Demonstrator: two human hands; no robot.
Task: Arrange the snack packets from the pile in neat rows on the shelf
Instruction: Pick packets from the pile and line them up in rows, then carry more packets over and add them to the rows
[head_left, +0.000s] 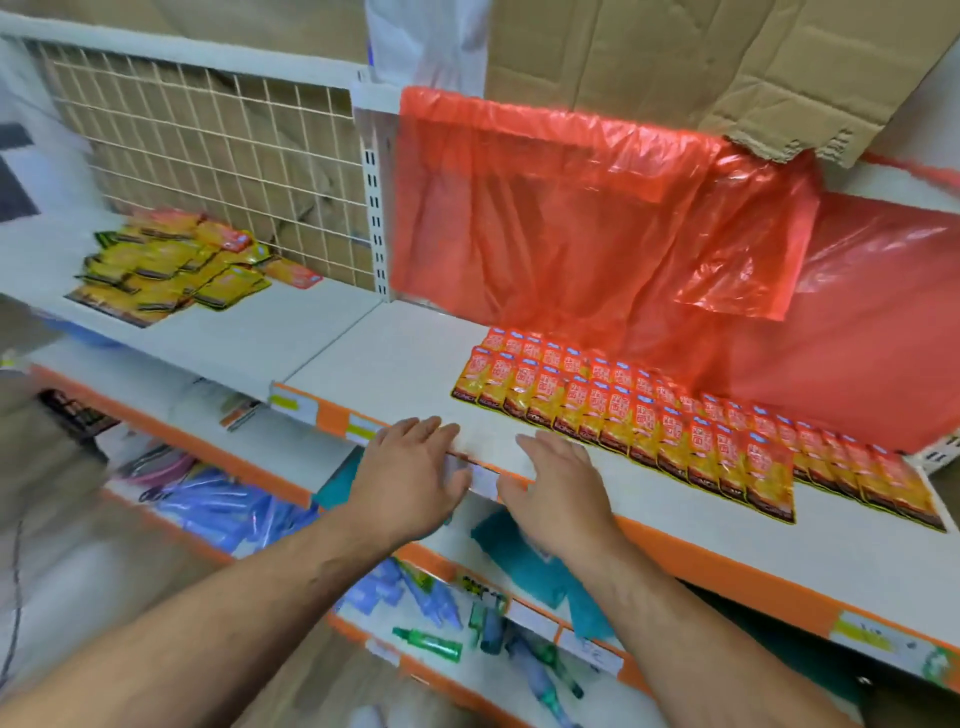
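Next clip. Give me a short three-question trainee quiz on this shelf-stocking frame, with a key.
1. True or false: the left hand has a grip on a packet.
2. The loose pile lies: A) in front of the wire grid; B) in a basket; C) on the floor.
3. Fill the gap: the neat rows lie to the ____ of the right hand.
Key: 1 false, its fingers are straight and hold nothing; 2 A; 3 right.
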